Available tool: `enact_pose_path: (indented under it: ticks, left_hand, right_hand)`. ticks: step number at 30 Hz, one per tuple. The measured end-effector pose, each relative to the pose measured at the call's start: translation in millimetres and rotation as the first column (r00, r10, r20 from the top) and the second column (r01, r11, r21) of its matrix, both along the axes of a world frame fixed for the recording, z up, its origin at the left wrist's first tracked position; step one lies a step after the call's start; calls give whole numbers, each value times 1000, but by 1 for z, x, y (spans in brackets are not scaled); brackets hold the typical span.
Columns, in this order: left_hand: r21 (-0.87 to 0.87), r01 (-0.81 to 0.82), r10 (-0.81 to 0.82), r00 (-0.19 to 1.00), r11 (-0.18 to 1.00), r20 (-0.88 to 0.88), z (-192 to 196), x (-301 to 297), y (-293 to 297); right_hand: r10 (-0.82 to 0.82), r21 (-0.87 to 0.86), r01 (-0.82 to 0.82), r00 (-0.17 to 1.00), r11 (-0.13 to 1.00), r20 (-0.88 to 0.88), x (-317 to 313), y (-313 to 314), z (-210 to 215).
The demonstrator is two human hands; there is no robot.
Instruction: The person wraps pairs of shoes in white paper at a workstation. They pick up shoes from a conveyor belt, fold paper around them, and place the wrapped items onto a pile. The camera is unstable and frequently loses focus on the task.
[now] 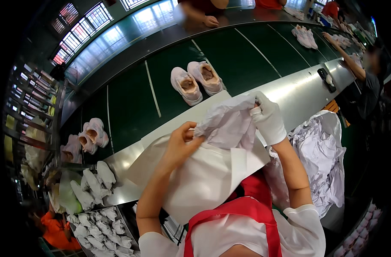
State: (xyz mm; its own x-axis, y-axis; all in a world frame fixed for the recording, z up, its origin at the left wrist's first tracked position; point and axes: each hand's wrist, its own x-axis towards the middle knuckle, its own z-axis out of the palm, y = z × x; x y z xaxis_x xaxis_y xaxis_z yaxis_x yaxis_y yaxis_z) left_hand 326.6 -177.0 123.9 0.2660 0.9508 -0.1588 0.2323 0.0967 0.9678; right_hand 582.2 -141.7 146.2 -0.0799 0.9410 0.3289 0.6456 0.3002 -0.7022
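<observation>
A crumpled sheet of thin white paper is stretched between my two hands, above the metal edge of the belt. My bare left hand pinches its left side between thumb and fingers. On the right, my right hand wears a white glove and grips the upper right corner. Beneath the crumpled sheet lies smooth white sheeting, spread over the metal edge and toward my lap. Just beyond my hands, a pair of pale pink sneakers stands on the green conveyor belt.
More sneaker pairs stand farther along the belt, others at its left. Wadded paper bundles fill a bin at lower left. A bag of crumpled paper sits right. A dark handheld object lies on the metal ledge. Co-workers stand across and right.
</observation>
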Motion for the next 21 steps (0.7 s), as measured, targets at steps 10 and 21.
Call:
enact_pose_path:
  ticks: [10, 21]
  left_hand:
    - [59, 130, -117, 975, 990, -189, -8, -25, -4]
    - [551, 317, 47, 836, 772, -547, -6, -2, -45]
  right_hand:
    - [437, 128, -537, 784, 834, 442, -44, -4, 19]
    - [309, -220, -289, 949, 932, 59, -43, 14, -43]
